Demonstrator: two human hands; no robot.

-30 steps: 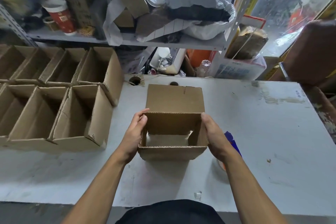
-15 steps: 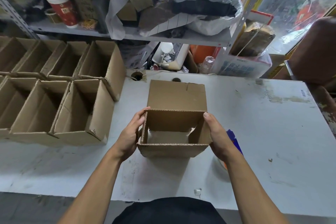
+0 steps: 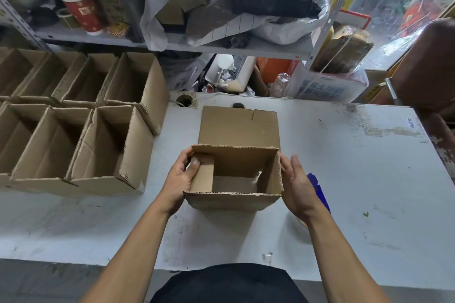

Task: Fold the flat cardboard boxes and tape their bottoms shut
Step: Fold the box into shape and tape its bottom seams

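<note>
An opened cardboard box point(image 3: 231, 202) stands on the white table point(image 3: 357, 179) in front of me, open end up. Its far flap point(image 3: 237, 125) lies flat on the table behind it. My left hand point(image 3: 179, 179) grips the box's left side, thumb pressing the left flap point(image 3: 203, 174) inward and down. My right hand point(image 3: 298, 184) is beside the right wall with straight fingers, at or just off the cardboard. A blue tape dispenser point(image 3: 317, 189) lies on the table, mostly hidden behind my right hand.
Several folded open boxes point(image 3: 108, 150) stand in two rows on the table's left part. A cluttered metal shelf point(image 3: 221, 44) rises behind the table. Two cable holes point(image 3: 184, 100) sit at the table's back edge. A brown chair back point(image 3: 428, 66) is at the far right.
The left flap has swung inward under my left thumb. My right hand has come off the right wall and its fingers have straightened.
</note>
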